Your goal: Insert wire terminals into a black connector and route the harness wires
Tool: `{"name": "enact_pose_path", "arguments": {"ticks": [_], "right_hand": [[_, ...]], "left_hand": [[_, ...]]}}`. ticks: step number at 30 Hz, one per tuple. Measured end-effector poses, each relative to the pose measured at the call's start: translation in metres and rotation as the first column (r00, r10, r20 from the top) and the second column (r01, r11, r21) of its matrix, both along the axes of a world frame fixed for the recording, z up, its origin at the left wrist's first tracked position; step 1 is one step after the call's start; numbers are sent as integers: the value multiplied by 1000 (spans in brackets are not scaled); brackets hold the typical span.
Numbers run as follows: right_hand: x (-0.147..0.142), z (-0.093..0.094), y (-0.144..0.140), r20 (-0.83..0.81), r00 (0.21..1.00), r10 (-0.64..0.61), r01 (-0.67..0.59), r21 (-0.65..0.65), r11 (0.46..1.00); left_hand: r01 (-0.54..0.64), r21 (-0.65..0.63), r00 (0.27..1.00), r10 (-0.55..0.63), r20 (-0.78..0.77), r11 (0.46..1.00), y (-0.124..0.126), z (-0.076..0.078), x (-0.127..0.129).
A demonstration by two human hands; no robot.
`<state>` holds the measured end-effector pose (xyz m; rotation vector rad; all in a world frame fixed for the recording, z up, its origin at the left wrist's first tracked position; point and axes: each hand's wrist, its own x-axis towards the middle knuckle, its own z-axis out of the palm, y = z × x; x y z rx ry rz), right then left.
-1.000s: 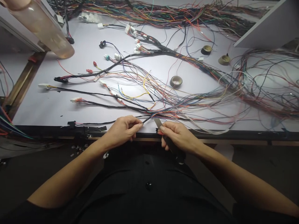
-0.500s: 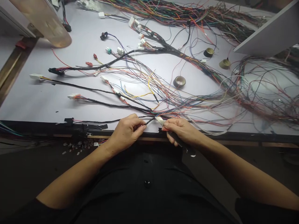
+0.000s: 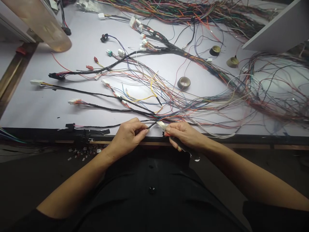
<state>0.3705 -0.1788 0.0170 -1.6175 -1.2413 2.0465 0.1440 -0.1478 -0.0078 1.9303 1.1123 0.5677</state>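
My left hand [image 3: 129, 132] is closed, with thumb and forefinger pinching a thin black-taped wire branch [image 3: 152, 124] at the table's front edge. My right hand [image 3: 183, 134] is closed just to the right, around a white connector-like piece [image 3: 161, 124] with some orange beside it. From under that palm a dark strip [image 3: 184, 148] slants down and ends in a pale tip; whether it joins the white piece is hidden. Behind both hands the loose coloured wires [image 3: 193, 108] of the harness gather and run to the right. The fingertips of the two hands are apart.
Taped branches with white connectors [image 3: 74, 101] and a black connector [image 3: 70, 127] reach left. Tape rolls [image 3: 183, 83] lie among the wires. A thick wire bundle [image 3: 169, 13] runs along the back. A translucent cylinder [image 3: 48, 29] and a white panel [image 3: 272, 29] flank the table.
The view has shifted slightly, so most things sit a little further left. Both hands keep their grips, and the white piece appears slightly nearer the taped branch's left end.
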Motion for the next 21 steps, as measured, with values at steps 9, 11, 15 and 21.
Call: {"name": "enact_pose_path", "arguments": {"ticks": [9,11,15,21], "right_hand": [[4,11,-1,-173,985,-17,24,38,999],[15,15,4,-77,986,-148,160,169,973],[32,20,12,248,969,-20,-77,378,923],[32,10,11,859,501,-101,-733,483,479]], "left_hand": [[4,-70,999,-7,-39,998,3,0,-3],[31,-95,998,-36,-54,995,5,1,-4],[42,-71,994,-49,-100,997,8,7,-1],[-14,27,995,16,-102,1000,7,18,-12]]}}
